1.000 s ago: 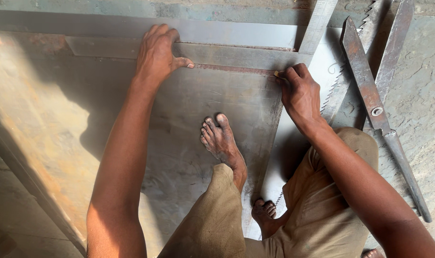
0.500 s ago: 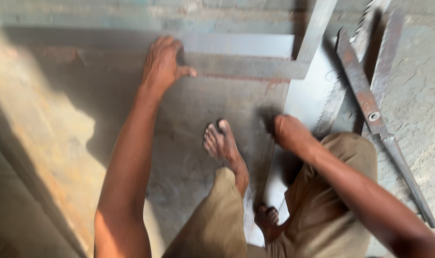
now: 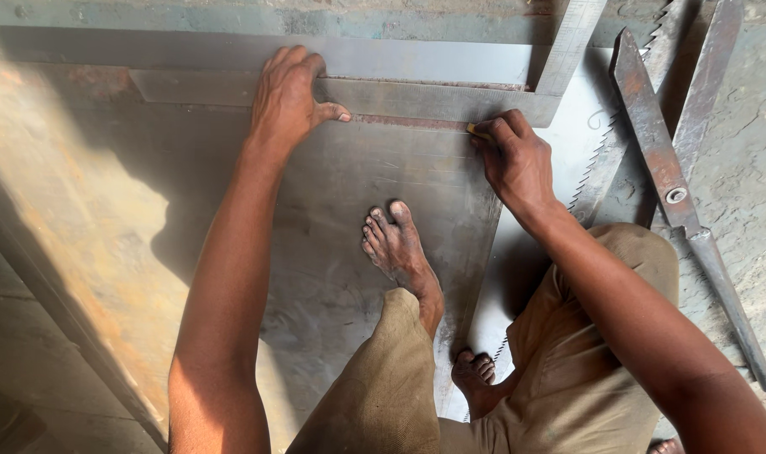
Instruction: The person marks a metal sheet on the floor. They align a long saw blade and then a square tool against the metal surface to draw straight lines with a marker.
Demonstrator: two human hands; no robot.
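Note:
I squat over a large grey metal sheet (image 3: 332,219) lying on the floor. My left hand (image 3: 289,97) presses flat on a steel L-shaped square (image 3: 433,99) that lies across the sheet's far part. My right hand (image 3: 516,160) is closed around a small yellowish marker (image 3: 474,129), its tip touching the sheet just under the square's lower edge, near the square's corner. My bare left foot (image 3: 397,244) stands on the sheet, and my right foot (image 3: 477,378) rests at its right edge.
A toothed saw blade (image 3: 602,155) lies under the sheet's right edge. Large metal shears (image 3: 677,181) lie on the concrete floor at the right. A rusty patch covers the sheet's left side, and a dark edge runs diagonally at the lower left.
My right hand dropped down the sheet's right edge half a second ago, then came back up to the square's lower edge. My left hand stayed pressed on the square.

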